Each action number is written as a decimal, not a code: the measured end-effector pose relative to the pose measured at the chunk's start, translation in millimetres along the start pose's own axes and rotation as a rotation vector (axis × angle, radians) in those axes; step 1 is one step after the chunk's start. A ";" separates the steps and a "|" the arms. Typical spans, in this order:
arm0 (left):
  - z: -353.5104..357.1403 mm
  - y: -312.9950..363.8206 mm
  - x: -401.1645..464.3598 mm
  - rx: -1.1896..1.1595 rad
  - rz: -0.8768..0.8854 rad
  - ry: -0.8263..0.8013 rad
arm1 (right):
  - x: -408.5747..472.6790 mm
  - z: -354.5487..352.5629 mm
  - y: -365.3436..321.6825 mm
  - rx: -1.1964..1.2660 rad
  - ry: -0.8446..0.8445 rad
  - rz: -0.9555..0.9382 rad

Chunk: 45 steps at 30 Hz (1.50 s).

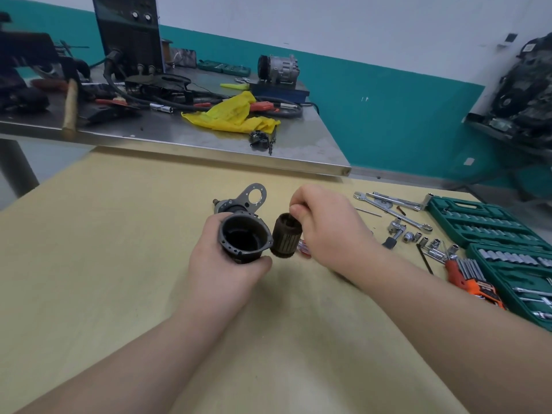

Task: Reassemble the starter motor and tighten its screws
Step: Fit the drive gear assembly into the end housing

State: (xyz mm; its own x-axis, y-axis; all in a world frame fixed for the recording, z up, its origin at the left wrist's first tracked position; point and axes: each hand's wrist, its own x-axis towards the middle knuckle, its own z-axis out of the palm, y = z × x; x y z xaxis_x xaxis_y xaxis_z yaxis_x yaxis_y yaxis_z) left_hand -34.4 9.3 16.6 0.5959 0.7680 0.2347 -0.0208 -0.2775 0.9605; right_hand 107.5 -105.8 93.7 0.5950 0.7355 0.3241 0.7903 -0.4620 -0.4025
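step: fitting rotor [286,236] into housing [245,238] | hands: left [222,264] grips housing, right [325,225] pinches rotor just beside housing | next: line up, slide in

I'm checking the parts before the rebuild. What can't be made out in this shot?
- Head view: bottom of the housing bore, lost in shadow.
- Armature top end and shaft, covered by the right hand.
- Socket set, cut off by the right edge.
- Screwdriver, mostly behind that hand.

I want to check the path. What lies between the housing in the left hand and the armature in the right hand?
Nothing: in the head view the housing and the armature sit side by side, almost touching.
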 end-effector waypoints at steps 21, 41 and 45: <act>-1.1 0.3 1.1 -0.018 0.004 -0.033 | 24.5 -52.9 -67.5 0.020 -0.004 -0.226; -4.0 7.0 0.5 0.005 -0.021 -0.046 | 13.7 -19.7 -65.7 0.025 -0.091 -0.217; -3.8 5.8 2.8 0.002 -0.029 -0.049 | 13.4 -19.1 -67.3 0.040 -0.094 -0.228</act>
State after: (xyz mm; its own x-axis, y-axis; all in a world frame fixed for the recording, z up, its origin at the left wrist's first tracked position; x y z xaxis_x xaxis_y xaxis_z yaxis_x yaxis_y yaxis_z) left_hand -35.9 12.1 23.4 0.6347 0.7467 0.1992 -0.0010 -0.2570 0.9664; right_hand 65.0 -74.3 141.6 0.3841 0.8622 0.3302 0.8950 -0.2599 -0.3626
